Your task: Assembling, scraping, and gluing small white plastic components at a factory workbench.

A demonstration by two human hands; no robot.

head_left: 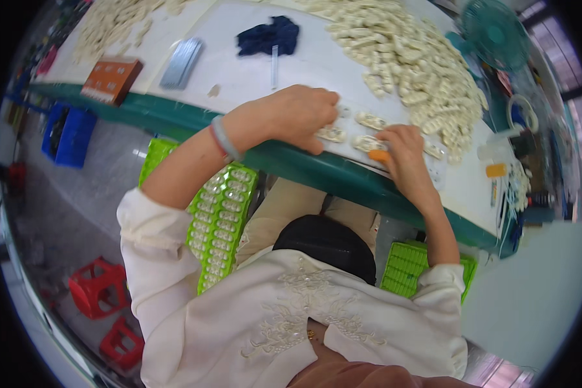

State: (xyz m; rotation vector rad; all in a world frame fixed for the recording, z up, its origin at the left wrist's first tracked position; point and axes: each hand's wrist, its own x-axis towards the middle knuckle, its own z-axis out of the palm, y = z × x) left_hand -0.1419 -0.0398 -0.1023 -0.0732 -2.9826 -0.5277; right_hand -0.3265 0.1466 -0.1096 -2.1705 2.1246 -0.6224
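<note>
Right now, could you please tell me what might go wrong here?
The small cream pieces by the left hand and right hand lie near the table's front edge, so one could be nudged off. The filled green tray sits below, close to the legs, where a knock might spill its contents.

Pale light is showing through the windows at upper right. The white tabletop is looking bright, while the floor at left is lying dimmer. The fisheye lens is bending the green table edge and darkening to black at the corners. Fine details on the heaped cream parts are smearing softly.
</note>
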